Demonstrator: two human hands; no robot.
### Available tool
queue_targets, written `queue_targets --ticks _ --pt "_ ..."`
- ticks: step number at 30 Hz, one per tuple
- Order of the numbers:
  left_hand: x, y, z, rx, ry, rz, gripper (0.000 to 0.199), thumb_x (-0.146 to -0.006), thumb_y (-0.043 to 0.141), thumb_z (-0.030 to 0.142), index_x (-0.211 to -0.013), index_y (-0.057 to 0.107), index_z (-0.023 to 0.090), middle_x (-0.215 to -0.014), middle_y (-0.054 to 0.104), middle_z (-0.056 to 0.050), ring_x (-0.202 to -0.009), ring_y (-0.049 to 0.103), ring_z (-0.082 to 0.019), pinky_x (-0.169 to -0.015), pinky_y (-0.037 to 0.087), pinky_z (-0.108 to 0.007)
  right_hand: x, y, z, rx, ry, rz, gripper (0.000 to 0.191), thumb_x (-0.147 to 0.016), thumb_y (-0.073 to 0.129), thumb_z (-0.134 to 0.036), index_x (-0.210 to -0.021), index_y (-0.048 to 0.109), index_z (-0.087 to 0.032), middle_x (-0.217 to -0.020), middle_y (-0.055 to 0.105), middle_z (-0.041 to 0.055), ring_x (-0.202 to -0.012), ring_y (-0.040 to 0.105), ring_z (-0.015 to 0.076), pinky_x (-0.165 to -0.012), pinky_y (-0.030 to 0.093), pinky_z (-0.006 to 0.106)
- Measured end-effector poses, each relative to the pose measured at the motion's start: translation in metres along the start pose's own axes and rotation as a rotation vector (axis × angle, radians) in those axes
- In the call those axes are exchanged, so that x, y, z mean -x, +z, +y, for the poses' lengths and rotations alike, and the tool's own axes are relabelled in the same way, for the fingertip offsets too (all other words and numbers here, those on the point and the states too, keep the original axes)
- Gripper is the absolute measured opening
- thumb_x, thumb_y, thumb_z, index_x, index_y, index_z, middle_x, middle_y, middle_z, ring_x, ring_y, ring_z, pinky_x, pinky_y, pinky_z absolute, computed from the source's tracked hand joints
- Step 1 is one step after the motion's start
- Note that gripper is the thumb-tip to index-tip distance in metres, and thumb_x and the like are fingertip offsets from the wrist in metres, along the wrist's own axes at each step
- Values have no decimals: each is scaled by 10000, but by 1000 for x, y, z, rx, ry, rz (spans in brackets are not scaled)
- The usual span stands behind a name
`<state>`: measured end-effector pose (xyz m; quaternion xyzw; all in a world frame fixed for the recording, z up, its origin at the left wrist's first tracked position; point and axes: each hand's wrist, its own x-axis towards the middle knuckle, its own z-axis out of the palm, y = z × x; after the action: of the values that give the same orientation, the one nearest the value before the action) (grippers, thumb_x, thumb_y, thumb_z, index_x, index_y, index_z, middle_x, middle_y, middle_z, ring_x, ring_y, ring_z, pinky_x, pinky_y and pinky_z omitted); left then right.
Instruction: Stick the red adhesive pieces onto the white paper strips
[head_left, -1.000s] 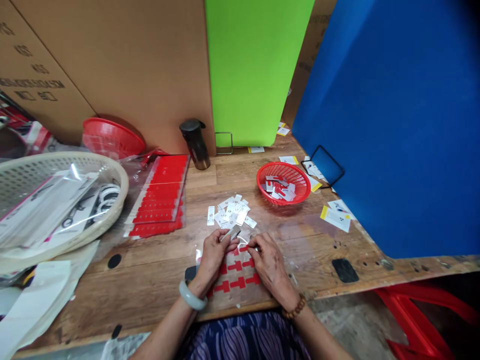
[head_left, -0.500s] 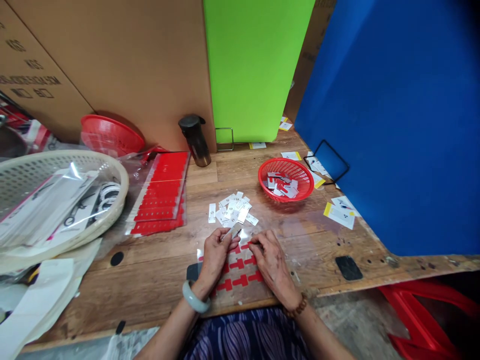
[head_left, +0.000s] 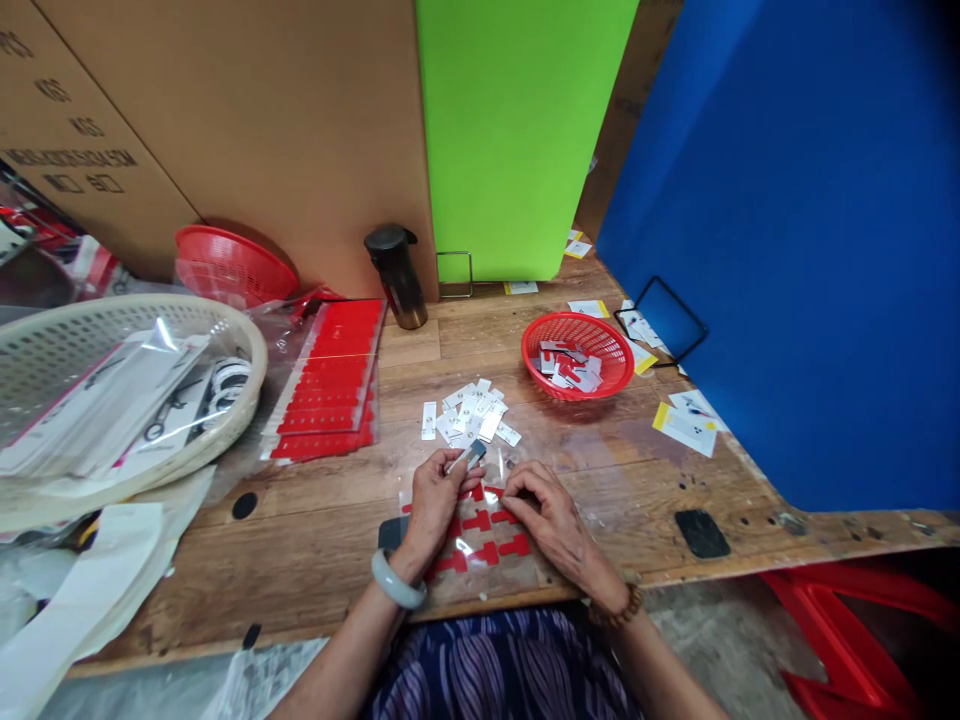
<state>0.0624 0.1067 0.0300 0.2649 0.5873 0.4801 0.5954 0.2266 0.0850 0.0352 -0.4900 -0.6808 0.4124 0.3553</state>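
My left hand (head_left: 435, 505) pinches a small flat card (head_left: 471, 455), grey on the face that shows, between thumb and fingers. Beneath both hands lies a clear plastic sheet (head_left: 517, 578) bearing rows of red T-shaped stickers (head_left: 477, 521). Thumb and forefinger of my right hand (head_left: 551, 520) are closed at the end of one red sticker (head_left: 495, 491) in the upper part of the sheet. Just beyond my hands is a loose pile of small white cards (head_left: 471, 412). A red basket (head_left: 577, 393) farther right holds several cards with red pieces on them.
Stacked red sticker sheets (head_left: 330, 370) lie at left, beside a large cream basket (head_left: 251, 400) of packaged items. A dark bottle (head_left: 397, 280) stands at the back. Green (head_left: 517, 140) and blue (head_left: 787, 250) panels rise behind and right. Small printed cards (head_left: 686, 425) lie along the right edge.
The card in my left hand has tilted so its grey face shows more. My right hand has drawn slightly away from it, fingers still at a red sticker. The camera view has shifted slightly.
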Motion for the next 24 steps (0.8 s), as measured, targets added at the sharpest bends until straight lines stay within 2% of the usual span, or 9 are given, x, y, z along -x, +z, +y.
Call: queue_targets --ticks 4,8,12,15,20,24 --pt "-1 -2 3 23 -31 -1 145 -750 672 163 -860 596 106 -732 702 -67 -676 700 -146 -628 552 -192 1 -11 2 -184 9 -88 110 -846 546 -242 -748 554 -192 -857 559 24 -871 525 174 -831 405 313" --pt "1 -6 10 51 -97 -43 202 -741 657 73 -918 566 105 -734 702 -76 -658 699 -149 -597 558 -195 3 -16 0 -314 67 -21 98 -831 560 -290 -809 547 -195 -844 568 16 -828 535 160 -786 425 286" --pt "13 -13 25 99 -192 -151 301 -701 646 -19 -963 550 94 -750 708 -96 -665 702 -152 -647 565 -206 5 -13 -13 -297 167 108 133 -782 610 -289 -733 526 -198 -728 543 -13 -717 521 144 -682 424 259" --pt "31 -17 39 118 -286 -216 356 -683 639 -46 -991 538 99 -736 711 -89 -670 706 -157 -653 564 -198 4 -11 -26 -229 173 146 120 -777 608 -280 -722 537 -200 -715 559 -15 -722 533 149 -668 417 258" --pt "55 -19 50 104 -371 -247 305 -697 614 -46 -965 554 88 -754 722 -120 -676 708 -165 -651 562 -194 1 -5 -41 -173 96 104 71 -778 592 -232 -726 563 -194 -735 595 -9 -723 558 144 -673 425 253" --pt "62 -18 49 114 -388 -282 324 -696 625 -29 -993 568 87 -792 728 -131 -704 708 -165 -677 562 -208 1 0 -47 -210 103 52 62 -769 579 -185 -714 551 -193 -701 582 -24 -659 549 119 -614 433 221"
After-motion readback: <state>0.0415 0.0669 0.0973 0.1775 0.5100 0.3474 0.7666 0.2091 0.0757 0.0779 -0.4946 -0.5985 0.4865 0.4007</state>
